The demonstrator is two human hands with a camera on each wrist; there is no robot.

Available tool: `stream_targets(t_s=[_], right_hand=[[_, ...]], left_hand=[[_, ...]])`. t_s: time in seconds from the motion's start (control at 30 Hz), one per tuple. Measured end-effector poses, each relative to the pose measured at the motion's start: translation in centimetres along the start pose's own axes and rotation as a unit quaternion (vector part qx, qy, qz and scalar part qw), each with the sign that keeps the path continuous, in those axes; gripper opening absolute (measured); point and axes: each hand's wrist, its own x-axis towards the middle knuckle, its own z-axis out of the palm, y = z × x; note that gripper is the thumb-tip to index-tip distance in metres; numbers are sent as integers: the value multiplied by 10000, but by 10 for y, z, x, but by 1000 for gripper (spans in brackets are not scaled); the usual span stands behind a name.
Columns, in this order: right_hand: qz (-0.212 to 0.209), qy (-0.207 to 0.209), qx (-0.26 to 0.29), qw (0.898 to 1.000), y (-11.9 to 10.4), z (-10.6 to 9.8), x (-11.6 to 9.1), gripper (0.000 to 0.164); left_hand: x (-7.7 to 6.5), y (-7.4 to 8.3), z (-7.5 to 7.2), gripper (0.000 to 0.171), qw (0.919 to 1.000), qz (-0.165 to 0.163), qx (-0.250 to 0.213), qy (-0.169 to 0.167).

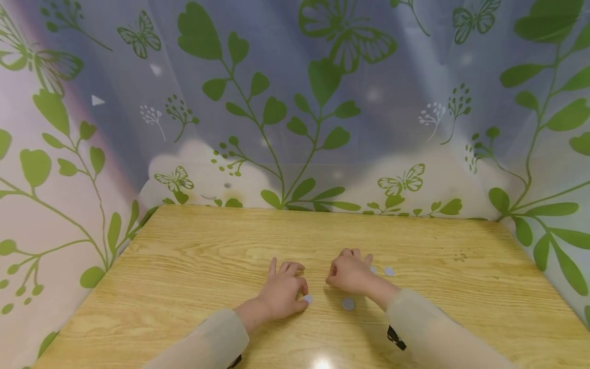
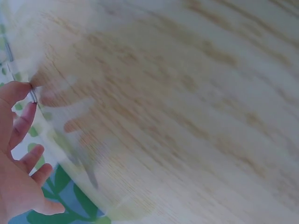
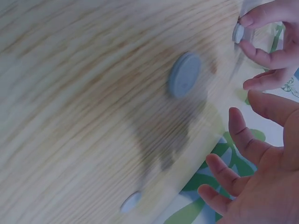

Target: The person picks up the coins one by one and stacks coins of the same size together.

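Pale sleeves [image 1: 203, 341] edged the bottom; left hand [image 1: 280, 293] pinched a disc [image 1: 308, 299] (lower centre), right hand [image 1: 351, 274] hung, fingers loose.

One disc [image 1: 308, 298] sits between my left fingers [image 1: 299, 306]; rightward, the tabletop [image 1: 198, 246] carries a nearer disc [image 1: 348, 304] and two farther discs [image 1: 389, 271].

Right hand [image 3: 266, 170]: above table [image 3: 70, 88], fingers apart and slightly bent. Left hand [image 3: 280, 58], to its left, pinches a pale disc [image 3: 238, 32] between thumb and forefinger. Grey disc [image 3: 185, 74] lies near, on wood grain; small disc [image 3: 131, 202] lies farther right. Leaf-patterned cloth [image 3: 201, 179] borders the far edge.
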Motion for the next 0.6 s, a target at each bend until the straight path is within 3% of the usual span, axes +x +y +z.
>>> stream_targets(t_s=[0.6], right_hand=[[-11, 598, -101, 9982, 44, -13, -14, 9]], left_hand=[[0, -2, 5, 12, 9997, 57, 217, 122]])
